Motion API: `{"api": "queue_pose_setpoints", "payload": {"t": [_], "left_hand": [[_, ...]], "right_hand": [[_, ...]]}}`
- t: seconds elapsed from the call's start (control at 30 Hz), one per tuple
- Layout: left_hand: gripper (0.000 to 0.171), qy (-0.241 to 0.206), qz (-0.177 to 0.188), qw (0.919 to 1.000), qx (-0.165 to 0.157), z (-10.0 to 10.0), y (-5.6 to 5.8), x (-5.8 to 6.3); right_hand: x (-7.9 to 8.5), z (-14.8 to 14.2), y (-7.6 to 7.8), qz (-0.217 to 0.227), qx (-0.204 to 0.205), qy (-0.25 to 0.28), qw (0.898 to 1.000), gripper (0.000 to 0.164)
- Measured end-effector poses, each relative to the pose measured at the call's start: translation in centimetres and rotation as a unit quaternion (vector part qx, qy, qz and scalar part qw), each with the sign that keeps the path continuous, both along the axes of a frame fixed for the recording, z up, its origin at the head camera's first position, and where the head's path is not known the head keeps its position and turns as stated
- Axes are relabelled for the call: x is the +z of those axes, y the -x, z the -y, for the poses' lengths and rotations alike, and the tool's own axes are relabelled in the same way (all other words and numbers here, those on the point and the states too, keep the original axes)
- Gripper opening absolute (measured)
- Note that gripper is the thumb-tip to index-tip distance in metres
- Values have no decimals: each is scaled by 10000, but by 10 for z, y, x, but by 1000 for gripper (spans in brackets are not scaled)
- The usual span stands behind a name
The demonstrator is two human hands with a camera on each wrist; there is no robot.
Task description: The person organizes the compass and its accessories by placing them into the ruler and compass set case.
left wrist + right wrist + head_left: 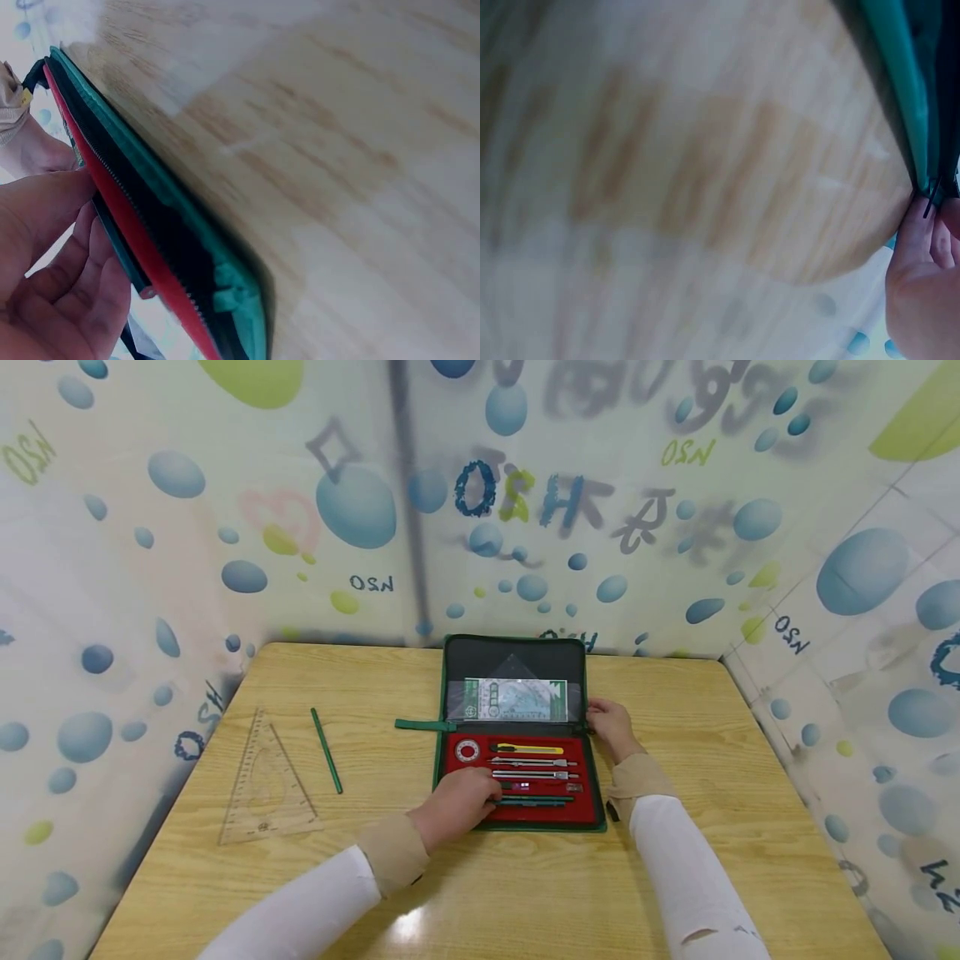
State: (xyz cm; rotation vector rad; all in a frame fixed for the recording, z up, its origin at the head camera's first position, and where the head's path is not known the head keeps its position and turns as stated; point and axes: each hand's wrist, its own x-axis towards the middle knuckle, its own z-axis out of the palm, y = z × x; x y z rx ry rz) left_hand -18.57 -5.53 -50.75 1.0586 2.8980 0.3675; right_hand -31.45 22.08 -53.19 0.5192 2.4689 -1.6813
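A zip case (444, 760) with a green edge lies unfolded on the table. Compasses (534, 775), a yellow cutter knife (528, 750), a round white dial-like piece (467, 751) and dark green pencils (536, 799) sit in its red insert (555, 814). My left hand (459, 802) reaches over the insert's lower left part. Its thumb and curled fingers pinch a dark green pencil (124, 244), whose end shows below the fingers. At the hinge on the right side, my right hand (611, 727) grips the case's edge, beside a zipper pull (931, 199).
A clear set square (300, 806) and another green pencil (326, 750) lie on the wooden table (375, 877) to the left. A green strap (420, 725) sticks out from the case. Its lid (513, 652) leans up at the back, with a printed sheet (517, 700) in its pocket.
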Motion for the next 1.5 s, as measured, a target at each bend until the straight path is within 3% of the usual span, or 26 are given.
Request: {"api": "queue_pose_setpoints", "payload": {"t": [0.77,1.5], "left_hand": [[8,289,-111,9995,66,-15,4,1],[10,207,-247,9995,71,-15,4,-4]], "right_hand": [[-2,0,1,103,-74,-5,9999,38],[-2,-1,1,45,48,-139,9999,39]]}}
